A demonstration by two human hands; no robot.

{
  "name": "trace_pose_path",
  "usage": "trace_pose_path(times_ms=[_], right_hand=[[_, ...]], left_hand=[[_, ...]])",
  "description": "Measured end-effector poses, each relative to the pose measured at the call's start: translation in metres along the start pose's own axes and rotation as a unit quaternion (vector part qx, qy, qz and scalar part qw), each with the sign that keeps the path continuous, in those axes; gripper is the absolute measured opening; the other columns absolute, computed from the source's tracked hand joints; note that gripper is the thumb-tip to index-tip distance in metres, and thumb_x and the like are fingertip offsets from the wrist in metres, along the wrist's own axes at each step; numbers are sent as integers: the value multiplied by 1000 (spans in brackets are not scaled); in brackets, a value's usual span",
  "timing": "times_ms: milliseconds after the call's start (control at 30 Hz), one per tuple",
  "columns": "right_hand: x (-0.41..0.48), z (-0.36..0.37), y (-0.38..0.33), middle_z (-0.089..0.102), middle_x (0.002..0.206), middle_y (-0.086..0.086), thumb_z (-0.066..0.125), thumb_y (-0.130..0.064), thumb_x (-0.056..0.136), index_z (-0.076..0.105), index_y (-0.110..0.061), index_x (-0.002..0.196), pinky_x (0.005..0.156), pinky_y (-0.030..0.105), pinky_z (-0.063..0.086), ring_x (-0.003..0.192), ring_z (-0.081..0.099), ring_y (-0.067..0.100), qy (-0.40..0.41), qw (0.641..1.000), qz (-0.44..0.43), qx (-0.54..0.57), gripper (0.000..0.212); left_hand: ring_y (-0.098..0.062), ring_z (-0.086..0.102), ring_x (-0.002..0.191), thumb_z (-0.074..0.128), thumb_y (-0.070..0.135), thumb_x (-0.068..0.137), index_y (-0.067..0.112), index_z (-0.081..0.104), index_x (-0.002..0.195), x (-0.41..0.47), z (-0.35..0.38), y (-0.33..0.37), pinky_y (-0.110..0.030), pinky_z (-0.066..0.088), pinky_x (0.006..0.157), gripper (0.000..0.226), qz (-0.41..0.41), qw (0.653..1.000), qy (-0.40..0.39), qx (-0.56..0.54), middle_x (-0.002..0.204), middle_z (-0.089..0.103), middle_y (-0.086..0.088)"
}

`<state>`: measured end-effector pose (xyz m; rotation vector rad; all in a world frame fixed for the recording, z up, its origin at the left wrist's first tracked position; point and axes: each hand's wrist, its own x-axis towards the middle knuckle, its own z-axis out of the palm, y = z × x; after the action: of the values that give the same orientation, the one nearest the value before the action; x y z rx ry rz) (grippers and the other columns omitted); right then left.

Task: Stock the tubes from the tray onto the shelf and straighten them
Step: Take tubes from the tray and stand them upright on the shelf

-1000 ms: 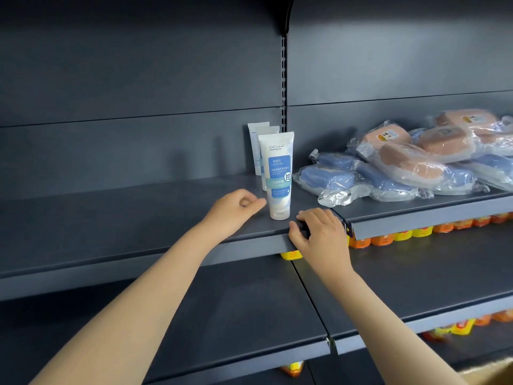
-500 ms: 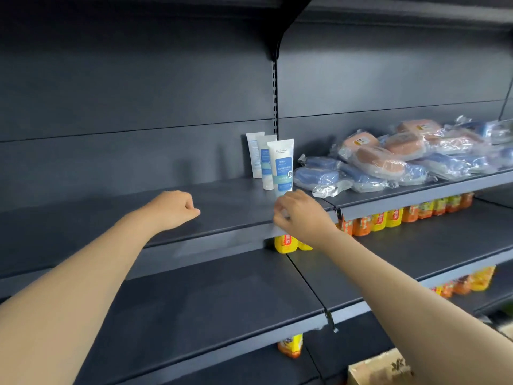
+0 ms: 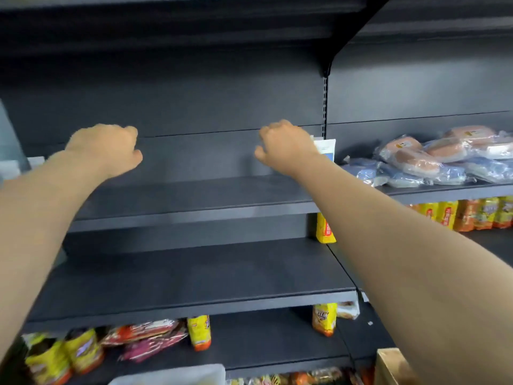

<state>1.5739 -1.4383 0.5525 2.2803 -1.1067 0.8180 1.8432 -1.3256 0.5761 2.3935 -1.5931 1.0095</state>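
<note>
White tray [image 3: 172, 375] at bottom edge, then left hand [image 3: 108, 150] and right hand [image 3: 288, 145] loosely curled, holding nothing, right one half-hiding upright tubes [image 3: 329, 149], long axis vertical, crimped end up, on shelf [image 3: 222, 190] just beside bagged packs [image 3: 433, 159].

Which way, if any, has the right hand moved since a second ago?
Yes. The right hand has left the shelf edge and risen: it now overlaps the upper left of the tube, instead of sitting below it.
</note>
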Motion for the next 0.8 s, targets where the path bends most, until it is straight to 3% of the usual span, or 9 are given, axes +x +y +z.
trace_pose_path(times_ms=[167, 467, 800], right_hand=[[-24, -37, -40, 56, 114, 17, 40, -32, 95, 53, 0, 110, 83, 38, 38, 112, 45, 32, 30, 999, -9, -15, 38], [-24, -58, -124, 56, 105, 18, 40, -32, 95, 53, 0, 104, 75, 37, 32, 105, 46, 33, 34, 998, -27, 38, 36], [-11, 20, -248, 55, 105, 17, 39, -35, 96, 53, 0, 108, 79, 37, 35, 106, 46, 32, -49, 997, 26, 53, 39]], left_hand=[[-38, 53, 92, 45, 24, 90, 2, 57, 98, -65, -22, -28, -41, 45, 72, 26, 12, 998, 65, 11, 98, 58, -20], [-36, 51, 99, 42, 24, 92, 1, 54, 106, -130, -38, -93, -42, 43, 78, 29, -15, 999, 40, 25, 106, 57, -18], [-35, 51, 101, 42, 23, 92, 2, 55, 101, -129, 56, -198, -39, 39, 75, 26, 17, 999, 36, -8, 106, 58, -17]])
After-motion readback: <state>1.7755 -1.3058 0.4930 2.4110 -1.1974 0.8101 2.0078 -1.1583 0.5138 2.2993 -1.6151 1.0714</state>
